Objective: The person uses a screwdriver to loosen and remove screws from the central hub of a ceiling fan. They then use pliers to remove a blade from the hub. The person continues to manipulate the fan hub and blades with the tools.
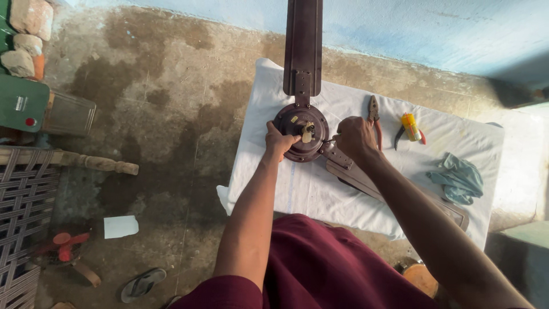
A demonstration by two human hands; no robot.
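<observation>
A brown ceiling fan lies on a white cloth (309, 189) over a small table. Its round motor hub (303, 129) sits in the middle, one blade (303, 40) runs away from me, another blade (394, 191) runs toward the lower right under my right forearm. My left hand (278, 142) grips the hub's left rim. My right hand (354, 137) is closed around a thin tool, probably a screwdriver (330, 139), whose tip points at the hub's right side near the centre shaft (307, 133).
Red-handled pliers (374, 117), a yellow and red tool (409, 127) and a crumpled blue-grey rag (460, 178) lie on the cloth to the right. On the stained concrete floor are a woven cot (26, 194), a green box (23, 103), a white paper (120, 226) and a sandal (143, 284).
</observation>
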